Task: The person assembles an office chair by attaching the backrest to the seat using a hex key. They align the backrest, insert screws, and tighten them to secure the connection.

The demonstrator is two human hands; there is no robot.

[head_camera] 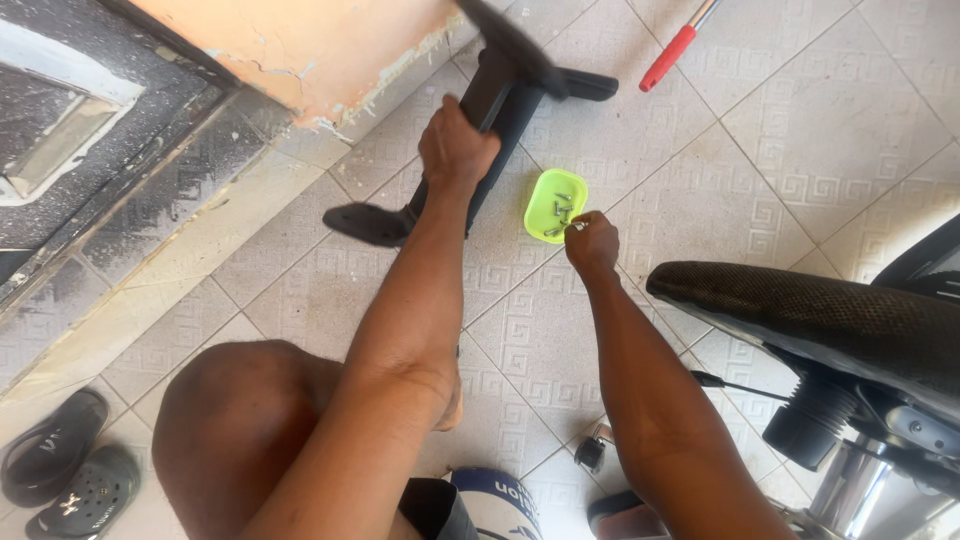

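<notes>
My left hand (455,148) grips a black plastic chair armrest part (500,105) that stands tilted on the tiled floor. My right hand (592,242) hovers at the edge of a small lime-green dish (540,190) and pinches a small metal screw between its fingertips. Several more screws lie in the dish. The dish sits on the floor just right of the black part.
A black mesh office chair seat (820,315) with its chrome column (860,485) lies at the right. A red-handled tool (668,58) rests at the top. Dark sandals (65,470) sit bottom left. An orange wall (320,40) and a dark door sill (110,170) are top left. My bare knee (240,420) is below.
</notes>
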